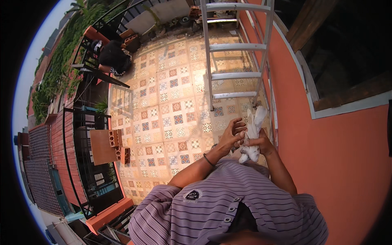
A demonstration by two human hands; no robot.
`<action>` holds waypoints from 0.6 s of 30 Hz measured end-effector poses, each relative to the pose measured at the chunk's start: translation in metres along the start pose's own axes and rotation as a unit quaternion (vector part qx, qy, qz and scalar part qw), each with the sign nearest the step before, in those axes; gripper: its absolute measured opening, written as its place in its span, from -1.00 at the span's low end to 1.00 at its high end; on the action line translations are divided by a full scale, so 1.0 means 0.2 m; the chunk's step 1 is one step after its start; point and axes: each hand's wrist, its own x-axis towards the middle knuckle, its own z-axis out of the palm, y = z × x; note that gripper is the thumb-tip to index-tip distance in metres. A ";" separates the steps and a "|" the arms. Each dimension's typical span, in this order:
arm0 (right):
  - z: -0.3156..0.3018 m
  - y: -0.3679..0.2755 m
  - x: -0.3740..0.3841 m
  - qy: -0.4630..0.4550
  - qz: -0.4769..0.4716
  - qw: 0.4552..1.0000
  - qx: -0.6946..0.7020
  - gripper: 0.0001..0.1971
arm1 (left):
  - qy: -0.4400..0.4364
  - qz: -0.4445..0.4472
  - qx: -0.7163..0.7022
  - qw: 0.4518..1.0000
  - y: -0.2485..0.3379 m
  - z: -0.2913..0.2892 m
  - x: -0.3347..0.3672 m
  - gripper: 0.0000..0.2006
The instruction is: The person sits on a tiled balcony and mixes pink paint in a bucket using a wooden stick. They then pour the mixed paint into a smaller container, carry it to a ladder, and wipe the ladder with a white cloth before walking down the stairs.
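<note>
In front of my torso, my right hand [263, 143] is closed around a crumpled white cloth [254, 127]. The cloth sticks up above the fist, and a bunched end hangs below it, with some darker smudges. It may be a pair of gloves, but its exact shape is hard to make out. Just left of the cloth is my left hand [234, 134], its fingers bent and apart, with nothing seen in it. Its thumb side comes close to the cloth; whether they touch I cannot tell. A dark band circles my left wrist.
A metal ladder [237, 76] stands ahead by the orange wall [326, 171], near a window opening. Hollow bricks [115, 139] and a board [100, 147] sit along the black railing at left. Far left, a person [113, 57] in dark clothes crouches on the patterned tile floor [171, 110].
</note>
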 end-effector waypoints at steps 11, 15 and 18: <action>0.30 0.23 -0.32 0.217 -0.192 0.948 0.135 -0.48 | -0.296 -0.217 -0.124 0.922 -0.05 0.03 -0.14 0.16; 0.36 0.31 -0.43 0.290 -0.232 0.914 0.163 -0.51 | -0.298 -0.282 -0.106 0.906 -0.08 0.06 -0.20 -0.17; 0.34 0.36 -0.53 0.287 -0.235 0.910 0.184 -0.55 | -0.329 -0.334 -0.050 0.882 -0.13 0.09 -0.23 -0.35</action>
